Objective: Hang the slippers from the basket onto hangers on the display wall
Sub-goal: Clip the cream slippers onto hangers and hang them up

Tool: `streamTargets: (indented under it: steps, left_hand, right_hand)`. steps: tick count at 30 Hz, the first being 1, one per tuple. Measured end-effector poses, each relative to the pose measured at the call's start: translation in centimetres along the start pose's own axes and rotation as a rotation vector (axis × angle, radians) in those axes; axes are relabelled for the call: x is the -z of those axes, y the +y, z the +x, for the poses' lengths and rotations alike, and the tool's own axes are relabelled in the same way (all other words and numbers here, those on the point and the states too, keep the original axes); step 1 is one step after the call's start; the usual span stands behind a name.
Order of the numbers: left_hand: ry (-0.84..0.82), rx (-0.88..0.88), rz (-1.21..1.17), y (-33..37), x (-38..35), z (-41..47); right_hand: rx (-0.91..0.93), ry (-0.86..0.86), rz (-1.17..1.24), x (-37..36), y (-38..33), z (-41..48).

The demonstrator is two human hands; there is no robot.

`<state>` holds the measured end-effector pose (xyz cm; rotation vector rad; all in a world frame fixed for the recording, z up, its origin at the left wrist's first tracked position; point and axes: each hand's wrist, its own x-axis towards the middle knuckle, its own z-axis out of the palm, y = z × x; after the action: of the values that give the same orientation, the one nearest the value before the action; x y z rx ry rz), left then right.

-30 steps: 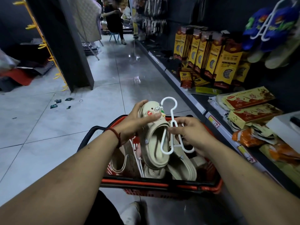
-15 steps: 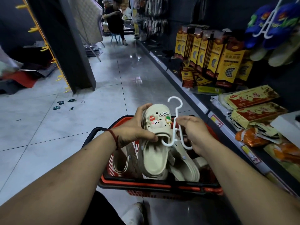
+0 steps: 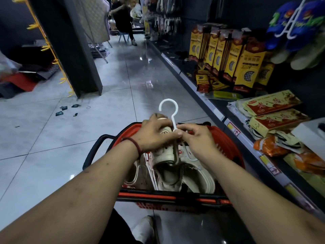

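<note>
Concealment first: the toe end of the beige slipper (image 3: 165, 155) lies under the left grip (image 3: 154, 136), and only a trace of its decoration shows between the fingers. The lower part of the white hanger (image 3: 173, 122) is largely masked by the slipper and the right grip (image 3: 198, 140); one curved white arm shows just below that hand. It cannot be told whether a hanger arm has passed through the slipper's strap. Left grip: palm down, fingers curled over the slipper's toe and holding it. Right grip: thumb and forefinger pinch the base of the hanger's stem, the other fingers bent beneath. The two hands touch at the stem, and the hook stands upright above them. The slipper is held heel down over the red basket (image 3: 158, 195), which contains more pale slippers (image 3: 202, 180), partly overlapped and hard to count. The basket's near edge crosses both forearms. On the display wall at upper right, blue slippers (image 3: 281, 23) hang on a white hanger, cut off by the frame's top edge. Yellow packets (image 3: 246, 67) stand on the shelf (image 3: 218, 113) below.
</note>
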<state>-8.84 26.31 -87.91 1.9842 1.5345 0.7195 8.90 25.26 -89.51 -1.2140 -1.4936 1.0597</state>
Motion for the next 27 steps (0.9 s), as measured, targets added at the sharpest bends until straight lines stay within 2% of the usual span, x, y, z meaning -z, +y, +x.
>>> streamTargets:
  steps: [2,6,9,11,13,16,18,19,20,21,25,26,27]
  left_hand:
    - [-0.041,0.015,0.097,-0.2,-0.5,0.8]
    - [-0.073,0.015,0.074,0.3,-0.3,1.0]
    - [-0.077,0.000,0.030,0.5,0.0,0.5]
    - [-0.059,-0.004,0.009,0.3,0.2,0.3]
    - [-0.059,0.007,-0.020,0.4,0.2,0.2]
    - [-0.022,0.028,-0.015,0.4,-0.2,0.3]
    - [0.024,0.070,0.025,0.2,-0.2,0.3]
    - [0.041,0.090,0.066,0.0,-0.1,0.2]
    - [0.054,0.111,0.112,-0.2,0.1,0.2]
    - [0.060,0.138,0.153,-0.4,0.4,0.1]
    - [0.084,0.237,0.326,-0.7,1.0,-0.3]
    - [0.091,0.248,0.372,-0.6,1.0,-0.3]
    - [0.090,0.254,0.406,-0.5,1.0,-0.3]
  right_hand:
    - [-0.016,0.032,0.031,0.2,0.2,0.0]
    - [-0.098,0.015,0.109,0.6,0.8,-0.3]
    - [-0.132,-0.107,0.060,1.0,1.2,-0.4]
    - [-0.186,-0.194,0.128,1.5,1.1,-0.5]
    - [-0.187,-0.203,0.135,1.6,0.7,-0.7]
    - [-0.165,-0.004,0.178,1.8,0.1,-0.6]
    - [-0.207,0.192,0.322,2.6,0.1,0.1]
    - [-0.242,0.247,0.322,3.2,0.5,0.4]
    - [-0.295,0.238,0.242,3.7,1.1,0.6]
    - [-0.365,0.136,0.079,4.0,1.9,0.7]
    - [-0.585,-0.491,-0.713,3.2,5.6,-0.7]
    - [-0.591,-0.544,-0.861,2.4,6.3,-1.5]
    - [-0.563,-0.523,-0.987,2.0,7.2,-2.0]
